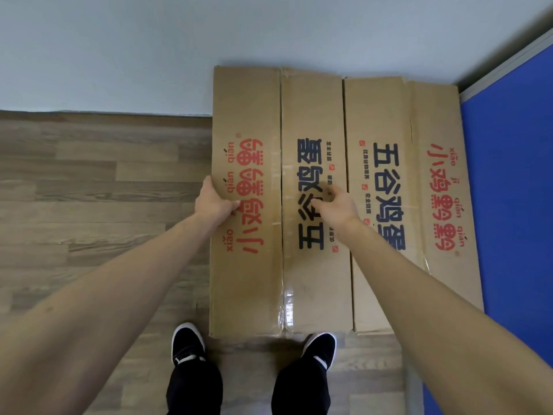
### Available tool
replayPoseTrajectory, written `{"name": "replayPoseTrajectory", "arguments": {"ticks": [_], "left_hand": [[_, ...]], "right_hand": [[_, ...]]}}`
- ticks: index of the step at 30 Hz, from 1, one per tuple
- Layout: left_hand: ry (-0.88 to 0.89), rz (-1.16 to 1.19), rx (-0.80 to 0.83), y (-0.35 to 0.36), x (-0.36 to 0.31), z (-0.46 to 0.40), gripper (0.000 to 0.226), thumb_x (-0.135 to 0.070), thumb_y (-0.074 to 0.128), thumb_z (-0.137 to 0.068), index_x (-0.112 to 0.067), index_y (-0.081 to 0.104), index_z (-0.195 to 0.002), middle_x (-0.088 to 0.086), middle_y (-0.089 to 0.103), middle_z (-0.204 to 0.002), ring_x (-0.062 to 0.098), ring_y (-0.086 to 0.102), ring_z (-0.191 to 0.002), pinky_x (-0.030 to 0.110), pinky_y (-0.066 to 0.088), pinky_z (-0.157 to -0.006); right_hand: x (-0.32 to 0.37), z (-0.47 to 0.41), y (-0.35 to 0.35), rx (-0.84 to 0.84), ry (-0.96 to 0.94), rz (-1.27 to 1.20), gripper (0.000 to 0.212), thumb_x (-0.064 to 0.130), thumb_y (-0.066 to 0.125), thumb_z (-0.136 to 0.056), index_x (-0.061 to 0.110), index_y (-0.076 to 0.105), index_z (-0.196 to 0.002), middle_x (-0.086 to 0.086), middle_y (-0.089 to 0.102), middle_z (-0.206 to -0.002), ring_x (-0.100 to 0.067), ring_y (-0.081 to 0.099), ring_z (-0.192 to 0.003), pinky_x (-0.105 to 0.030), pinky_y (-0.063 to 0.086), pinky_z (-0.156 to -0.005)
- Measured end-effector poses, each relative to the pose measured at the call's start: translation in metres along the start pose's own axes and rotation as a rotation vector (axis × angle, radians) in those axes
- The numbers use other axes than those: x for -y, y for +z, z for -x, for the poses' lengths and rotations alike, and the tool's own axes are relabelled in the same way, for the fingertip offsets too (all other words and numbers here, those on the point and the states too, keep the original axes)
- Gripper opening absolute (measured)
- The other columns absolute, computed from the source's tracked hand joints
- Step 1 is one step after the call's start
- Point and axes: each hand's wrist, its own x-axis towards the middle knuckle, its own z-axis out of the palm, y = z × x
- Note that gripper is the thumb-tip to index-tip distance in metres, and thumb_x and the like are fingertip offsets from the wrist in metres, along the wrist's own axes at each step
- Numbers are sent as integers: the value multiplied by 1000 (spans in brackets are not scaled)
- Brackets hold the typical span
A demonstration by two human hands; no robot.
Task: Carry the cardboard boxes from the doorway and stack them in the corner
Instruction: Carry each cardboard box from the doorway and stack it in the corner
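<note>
The left hand (214, 203) grips the outer left edge of the near box (279, 205), thumb on top, fingers curled over the side. This box sits on the floor, touching the corner box (410, 205) on its right. The right hand (335, 205) lies on the near box's top beside that seam; its fingers are hidden. Best now: nudge rightward evenly until both boxes line up flush with the white wall (119, 55) behind.
</note>
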Motion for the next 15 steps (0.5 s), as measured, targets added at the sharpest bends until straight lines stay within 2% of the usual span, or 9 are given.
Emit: {"name": "replayPoseTrajectory", "arguments": {"ticks": [3, 6, 8, 10, 13, 15], "left_hand": [[-37, 10, -14, -16, -14, 19, 66, -16, 74, -89, -15, 43, -148, 9, 60, -139, 30, 58, -126, 48, 50, -105], [-23, 17, -2, -41, -36, 47, 54, -17, 69, -92, -16, 51, -143, 11, 64, -135, 31, 64, -117, 42, 56, -95], [41, -19, 47, -64, -59, 73, 45, -15, 66, -94, -16, 57, -138, 10, 66, -129, 29, 66, -114, 36, 54, -89], [110, -26, 65, -95, -82, 106, 33, -14, 63, -96, -17, 63, -128, 11, 67, -126, 30, 65, -115, 37, 54, -92], [160, 24, 64, -143, -103, 163, 12, -16, 63, -96, -22, 66, -107, 10, 70, -119, 29, 68, -108, 45, 56, -97], [182, 56, 83, -175, -109, 212, 11, -17, 62, -97, -20, 66, -108, 8, 71, -113, 27, 70, -101, 44, 58, -92]], "right_hand": [[17, 29, -16, 44, 119, -126, 56, 20, 62, -100, 17, 42, -152, -6, 52, -150, -27, 47, -139, -47, 39, -115], [46, 67, -36, 37, 105, -114, 53, 22, 60, -101, 17, 43, -151, -7, 53, -147, -29, 48, -137, -48, 43, -110], [68, 95, -49, 8, 87, -118, 48, 23, 59, -102, 18, 47, -148, -6, 55, -142, -24, 58, -120, -41, 52, -97], [95, 132, -61, -16, 41, -131, 43, 22, 60, -101, 17, 52, -143, -5, 60, -134, -19, 61, -107, -34, 53, -86], [130, 200, -71, -22, -19, -179, 27, 19, 59, -101, 13, 59, -128, -5, 68, -114, -16, 65, -99, -31, 55, -84], [146, 256, -73, -22, -63, -200, 10, 15, 57, -103, 13, 62, -111, -5, 70, -101, -14, 67, -87, -31, 57, -83]]}}
